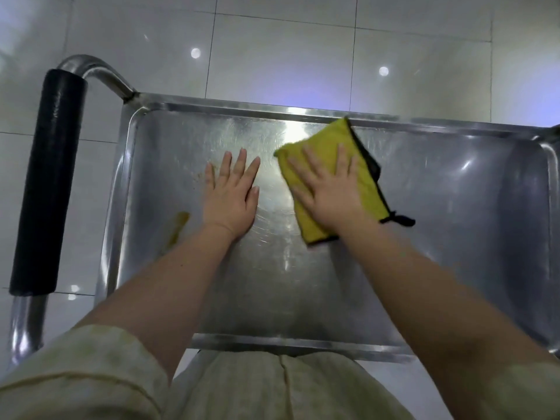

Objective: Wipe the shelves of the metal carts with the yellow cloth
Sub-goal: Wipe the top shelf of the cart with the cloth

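yellow cloth (368, 190) under the right hand (328, 195)

the cloth lies on the shelf (303, 283) near its far edge, pressed flat by the open palm, not grasped. left hand (231, 195) rests flat beside it, holding nothing. brown smear (178, 225) near the left edge.

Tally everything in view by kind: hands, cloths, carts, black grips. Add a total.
Hands: 2, left hand and right hand
Cloth: 1
Cart: 1
Grip: 1
Total: 5
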A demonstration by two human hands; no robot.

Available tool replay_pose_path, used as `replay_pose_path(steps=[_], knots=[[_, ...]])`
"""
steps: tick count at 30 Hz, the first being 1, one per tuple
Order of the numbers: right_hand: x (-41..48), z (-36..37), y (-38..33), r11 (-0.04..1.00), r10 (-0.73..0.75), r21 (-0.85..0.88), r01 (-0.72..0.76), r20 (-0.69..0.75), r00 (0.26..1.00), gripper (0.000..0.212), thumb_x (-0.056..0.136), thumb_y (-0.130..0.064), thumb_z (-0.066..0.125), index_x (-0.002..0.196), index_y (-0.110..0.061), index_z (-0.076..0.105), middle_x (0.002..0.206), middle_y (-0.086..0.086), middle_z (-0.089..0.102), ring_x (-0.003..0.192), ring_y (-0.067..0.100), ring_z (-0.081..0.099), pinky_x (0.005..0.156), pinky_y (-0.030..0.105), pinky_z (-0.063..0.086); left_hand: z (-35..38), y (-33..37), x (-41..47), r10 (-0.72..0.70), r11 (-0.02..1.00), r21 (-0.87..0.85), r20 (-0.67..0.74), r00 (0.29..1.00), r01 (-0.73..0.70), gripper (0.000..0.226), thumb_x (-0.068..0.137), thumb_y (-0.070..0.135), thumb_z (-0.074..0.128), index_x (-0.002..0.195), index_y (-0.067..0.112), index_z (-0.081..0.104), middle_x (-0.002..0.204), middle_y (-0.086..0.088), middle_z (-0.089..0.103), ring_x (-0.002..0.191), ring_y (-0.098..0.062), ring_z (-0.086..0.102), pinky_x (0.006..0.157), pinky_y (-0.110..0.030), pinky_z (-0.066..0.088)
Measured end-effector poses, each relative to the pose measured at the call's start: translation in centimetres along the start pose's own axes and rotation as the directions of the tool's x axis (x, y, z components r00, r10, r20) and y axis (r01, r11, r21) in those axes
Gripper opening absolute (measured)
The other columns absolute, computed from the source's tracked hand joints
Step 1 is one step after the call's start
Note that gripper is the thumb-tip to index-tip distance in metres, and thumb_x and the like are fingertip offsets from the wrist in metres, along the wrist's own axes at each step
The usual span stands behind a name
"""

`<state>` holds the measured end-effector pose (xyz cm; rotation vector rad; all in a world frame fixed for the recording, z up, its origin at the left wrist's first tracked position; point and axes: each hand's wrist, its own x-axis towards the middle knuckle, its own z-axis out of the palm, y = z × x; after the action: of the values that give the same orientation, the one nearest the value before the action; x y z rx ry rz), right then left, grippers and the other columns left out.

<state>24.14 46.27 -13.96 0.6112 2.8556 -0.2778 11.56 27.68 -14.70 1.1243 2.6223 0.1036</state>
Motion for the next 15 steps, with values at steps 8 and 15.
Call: replay_pose_path(steps=[8,15], knots=[[-0.1,0.5,-0.4,0.968,0.248,0.037,-0.248,0.019,0.969,0.062,0.092,-0.07,0.005,0.149,-0.049,-0.009,0.162,-0.013,-0.01,0.14,0.053,-0.016,0.109,0.068,-0.012,0.0,-0.1,0.0,0.038,0.998,0.054,0.022,0.999,-0.039,0.059,0.099,0.047,0.021,0.154,0.035,0.002,0.163,0.003,-0.002,0.149,-0.023,-0.005,0.117,-0.056,-0.004],[-19.7,5.7,-6.2,0.998,0.057,0.039,-0.058,0.019,0.998,0.065,0.094,-0.066,0.028,0.153,-0.043,0.011,0.163,-0.008,0.006,0.141,0.058,-0.003,0.106,0.075,0.009,-0.2,0.2,-0.1,0.055,0.998,0.039,0.01,0.998,-0.055,0.057,0.1,0.045,0.019,0.154,0.033,0.007,0.163,0.001,0.002,0.149,-0.025,-0.002,0.117,-0.056,-0.006]])
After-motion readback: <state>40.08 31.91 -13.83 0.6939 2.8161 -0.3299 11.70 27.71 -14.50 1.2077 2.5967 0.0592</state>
